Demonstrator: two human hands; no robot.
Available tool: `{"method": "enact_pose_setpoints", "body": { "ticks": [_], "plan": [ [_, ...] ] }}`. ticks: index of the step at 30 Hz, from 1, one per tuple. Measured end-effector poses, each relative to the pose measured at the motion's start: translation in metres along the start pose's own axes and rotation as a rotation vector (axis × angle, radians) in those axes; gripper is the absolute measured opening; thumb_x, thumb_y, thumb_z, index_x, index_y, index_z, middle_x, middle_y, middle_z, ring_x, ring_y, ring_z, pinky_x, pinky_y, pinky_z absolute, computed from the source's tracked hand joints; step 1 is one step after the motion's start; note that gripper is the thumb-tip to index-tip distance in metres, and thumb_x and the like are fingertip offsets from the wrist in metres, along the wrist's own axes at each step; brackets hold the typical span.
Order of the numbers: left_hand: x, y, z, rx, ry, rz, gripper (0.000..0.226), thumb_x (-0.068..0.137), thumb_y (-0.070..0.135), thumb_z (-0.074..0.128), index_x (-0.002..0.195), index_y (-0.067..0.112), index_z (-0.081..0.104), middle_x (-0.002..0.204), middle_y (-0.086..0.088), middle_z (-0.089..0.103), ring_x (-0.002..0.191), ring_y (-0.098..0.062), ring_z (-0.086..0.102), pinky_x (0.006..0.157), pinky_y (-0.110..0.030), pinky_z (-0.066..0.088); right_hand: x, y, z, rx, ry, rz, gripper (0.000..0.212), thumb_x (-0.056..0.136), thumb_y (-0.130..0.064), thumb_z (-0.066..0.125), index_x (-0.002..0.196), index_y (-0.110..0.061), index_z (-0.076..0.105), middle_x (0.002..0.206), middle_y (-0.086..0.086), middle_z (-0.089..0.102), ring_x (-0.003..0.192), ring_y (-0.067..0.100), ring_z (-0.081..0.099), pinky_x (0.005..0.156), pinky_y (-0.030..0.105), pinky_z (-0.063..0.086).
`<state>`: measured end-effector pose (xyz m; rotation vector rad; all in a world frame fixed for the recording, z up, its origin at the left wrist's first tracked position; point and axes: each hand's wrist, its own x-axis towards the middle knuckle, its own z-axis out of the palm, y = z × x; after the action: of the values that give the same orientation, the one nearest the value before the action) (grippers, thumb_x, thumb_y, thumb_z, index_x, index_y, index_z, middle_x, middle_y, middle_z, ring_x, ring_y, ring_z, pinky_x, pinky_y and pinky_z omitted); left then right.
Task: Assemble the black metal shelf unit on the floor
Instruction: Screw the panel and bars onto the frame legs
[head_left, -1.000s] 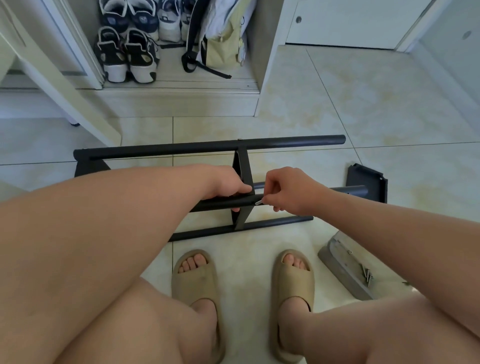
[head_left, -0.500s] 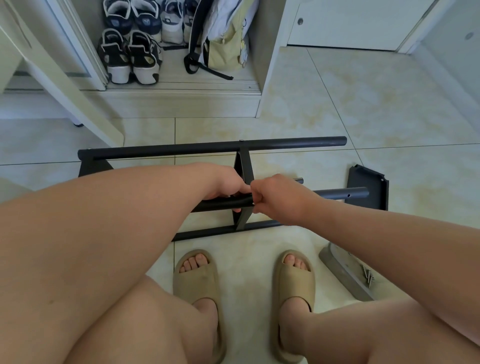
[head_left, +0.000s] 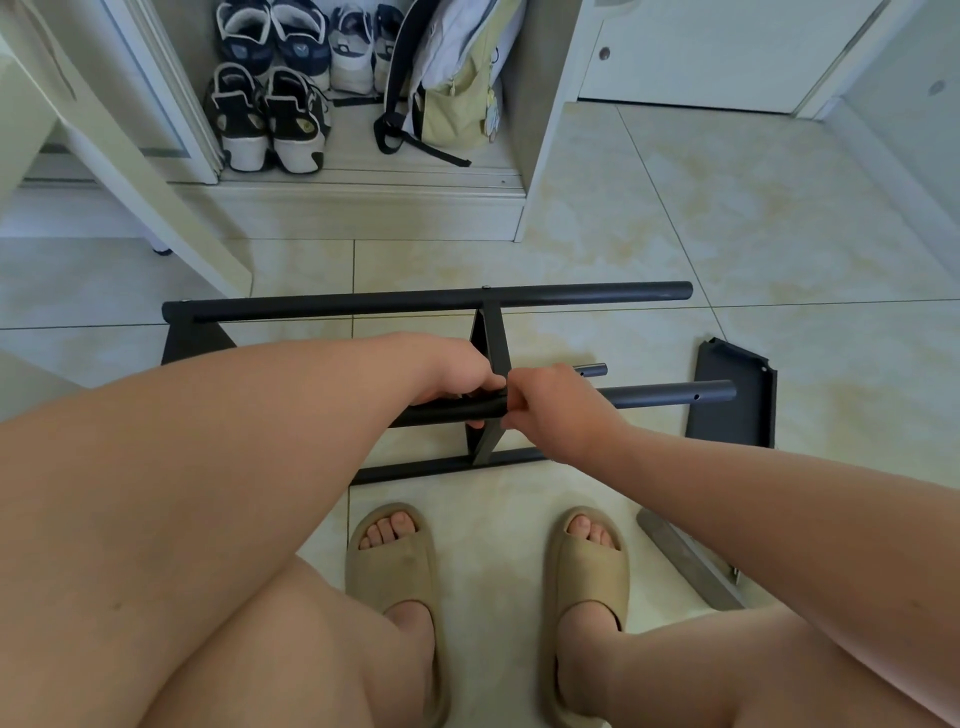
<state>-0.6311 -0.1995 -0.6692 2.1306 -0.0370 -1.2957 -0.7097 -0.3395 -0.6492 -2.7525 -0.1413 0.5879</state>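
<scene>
Black metal shelf frame (head_left: 426, 301) lies on the tiled floor (head_left: 675, 234), just beyond the person's sandalled feet. Both hands meet at its middle tube (head_left: 665, 397), beside the crossbar (head_left: 491, 332). The left hand (head_left: 462, 371) grips the tube, and the right hand (head_left: 550, 405) curls around it, touching the left. A loose black panel (head_left: 732, 400) lies to the right.

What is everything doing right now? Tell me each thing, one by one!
Left hand, gripping the middle tube.
Right hand, curled at the crossbar joint; what it holds is hidden.
Far tube, joined to the crossbar.
Black panel, loose on the floor.
Backpack, standing in the cupboard.
Sneakers, paired in the cupboard.
</scene>
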Motion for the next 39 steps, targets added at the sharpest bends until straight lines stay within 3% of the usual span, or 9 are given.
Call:
{"method": "enact_pose_setpoints", "body": {
  "ticks": [5,13,17,21,23,26,29,36,39],
  "plan": [
    [-0.001,0.002,0.001,-0.020,0.020,0.005,0.034,0.102,0.038,0.052,0.101,0.010,0.072,0.083,-0.003,0.077,0.078,-0.017,0.069,0.068,-0.030,0.047,-0.002,-0.003,0.000,0.198,0.018,0.104,0.019,0.091,-0.015,0.070,0.078,-0.013,0.055,0.087,0.012,0.066,0.083,0.030,0.069,0.067,0.041,0.055],
    [-0.001,0.003,0.002,0.044,0.020,0.022,0.024,0.097,0.027,0.057,0.081,0.015,0.072,0.081,-0.004,0.075,0.075,-0.016,0.069,0.066,-0.028,0.047,-0.001,-0.003,-0.002,-0.137,-0.002,-0.146,0.054,0.096,-0.013,0.064,0.066,-0.040,0.028,0.063,-0.012,0.040,0.065,0.020,0.047,0.063,0.033,0.034],
    [0.001,0.002,0.002,0.035,0.015,0.011,0.026,0.096,0.034,0.060,0.089,0.014,0.074,0.079,-0.003,0.076,0.079,-0.016,0.069,0.069,-0.028,0.047,-0.002,0.002,-0.009,-0.136,-0.063,-0.165,0.018,0.097,-0.015,0.061,0.085,-0.028,0.057,0.076,-0.002,0.058,0.072,0.019,0.058,0.069,0.037,0.046],
    [0.003,0.002,0.001,0.001,0.018,-0.007,0.036,0.099,0.043,0.056,0.104,0.010,0.069,0.078,-0.004,0.077,0.080,-0.019,0.068,0.077,-0.032,0.048,-0.005,0.011,-0.010,-0.048,-0.065,-0.119,0.018,0.098,-0.009,0.051,0.106,-0.012,0.067,0.095,0.009,0.069,0.076,0.023,0.059,0.065,0.030,0.045],
    [0.002,0.002,0.001,-0.005,0.019,0.000,0.037,0.101,0.042,0.054,0.105,0.009,0.068,0.080,-0.005,0.077,0.084,-0.020,0.068,0.082,-0.034,0.049,-0.007,0.011,-0.007,0.021,-0.049,-0.065,0.020,0.097,-0.006,0.050,0.102,-0.012,0.068,0.093,0.008,0.070,0.079,0.025,0.063,0.060,0.027,0.046],
    [0.001,0.002,0.002,-0.014,0.031,0.013,0.032,0.103,0.037,0.050,0.105,0.010,0.066,0.072,-0.002,0.075,0.075,-0.016,0.068,0.069,-0.030,0.046,-0.007,0.013,0.001,0.244,-0.009,0.065,0.019,0.096,-0.004,0.054,0.088,-0.016,0.067,0.083,0.001,0.070,0.075,0.017,0.070,0.049,0.020,0.049],
    [0.001,0.002,0.003,-0.022,0.034,0.010,0.033,0.103,0.036,0.049,0.110,0.008,0.066,0.076,-0.004,0.075,0.078,-0.017,0.068,0.069,-0.030,0.045,-0.010,0.012,0.003,0.385,0.028,0.135,0.023,0.095,-0.004,0.056,0.081,-0.020,0.064,0.083,0.004,0.072,0.074,0.014,0.073,0.059,0.030,0.060],
    [0.004,0.000,0.002,-0.039,0.013,0.000,0.037,0.100,0.041,0.056,0.108,0.008,0.070,0.093,-0.010,0.077,0.102,-0.023,0.070,0.091,-0.036,0.049,-0.012,0.002,-0.002,-0.072,-0.011,-0.098,0.018,0.096,-0.004,0.048,0.089,-0.020,0.052,0.090,0.006,0.063,0.079,0.027,0.058,0.067,0.035,0.047],
    [0.004,0.000,0.002,-0.030,0.016,0.010,0.034,0.099,0.039,0.058,0.105,0.008,0.071,0.086,-0.007,0.077,0.094,-0.020,0.072,0.086,-0.034,0.050,-0.014,-0.002,0.001,-0.143,-0.001,-0.105,0.019,0.096,-0.003,0.049,0.090,-0.021,0.045,0.085,0.005,0.056,0.077,0.028,0.056,0.065,0.037,0.045]
  ]
}}
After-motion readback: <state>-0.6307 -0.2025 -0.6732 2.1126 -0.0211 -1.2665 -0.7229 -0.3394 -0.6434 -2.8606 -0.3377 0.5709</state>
